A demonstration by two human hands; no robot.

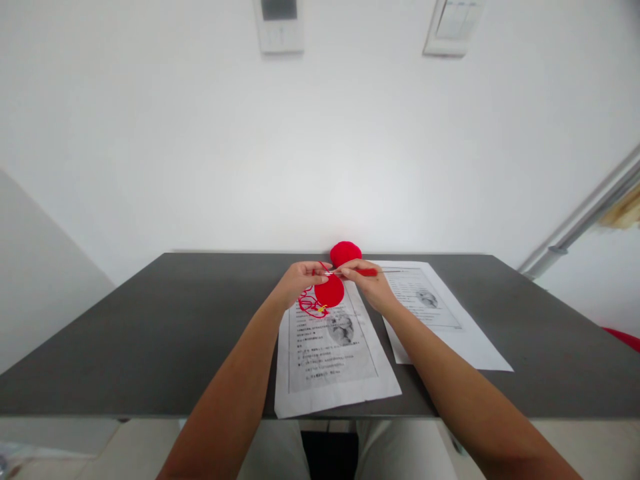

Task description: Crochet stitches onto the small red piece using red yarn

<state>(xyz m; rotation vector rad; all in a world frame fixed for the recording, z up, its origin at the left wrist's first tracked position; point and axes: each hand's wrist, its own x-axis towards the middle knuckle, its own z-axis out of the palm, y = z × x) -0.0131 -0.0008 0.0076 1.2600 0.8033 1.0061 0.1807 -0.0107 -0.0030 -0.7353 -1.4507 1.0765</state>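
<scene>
My left hand (pixel 300 281) pinches the top edge of a round red crochet piece (pixel 329 291), with a strand of red yarn running over its fingers. In my right hand (pixel 369 283) is a thin crochet hook (pixel 393 271), its tip meeting the upper edge of the piece between both hands. Loose loops of red yarn (pixel 313 307) with a small yellow bit (pixel 323 309) hang or lie below my left hand. A red ball of yarn (pixel 345 253) rests just behind the hands, near the wall.
Under the hands lies a printed sheet (pixel 330 393) with a grey picture, reaching the dark table's (pixel 150 347) front edge. A second printed sheet (pixel 470 347) is on the right, partly beneath my right forearm. The white wall (pixel 320 153) closes off the table's far side.
</scene>
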